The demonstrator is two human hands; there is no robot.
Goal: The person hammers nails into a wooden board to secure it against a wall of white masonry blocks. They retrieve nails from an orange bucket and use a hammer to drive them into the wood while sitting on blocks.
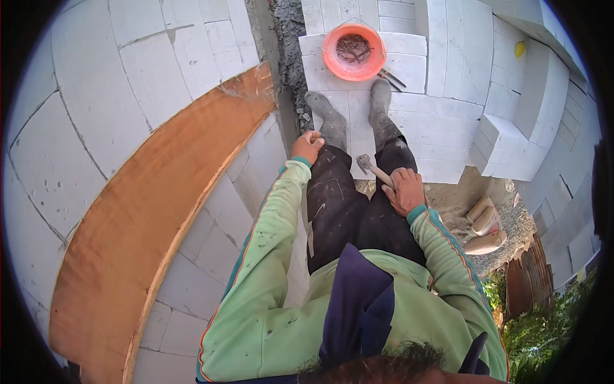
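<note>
My right hand (pixel 407 193) is closed around the wooden handle of a hammer (pixel 377 173), whose worn grey head points ahead and to the left, above the gap between my knees. By my left knee, my left hand (pixel 308 146) has its fingers curled together, and whatever they may hold is too small to make out. A red-orange bucket (pixel 331 56) stands beyond my boots on pale blocks, with thin brownish pieces like nails in it. Beside it lies a tool with two dark handles (pixel 392 79), its other end hidden by the bucket.
A long brown wooden board (pixel 160 198) runs along the block wall on my left. Stacked white blocks (pixel 511 147) rise on the right. Several filled sacks (pixel 486 221) lie lower right, near a rusty corrugated sheet (pixel 529 278) and green plants (pixel 543 333).
</note>
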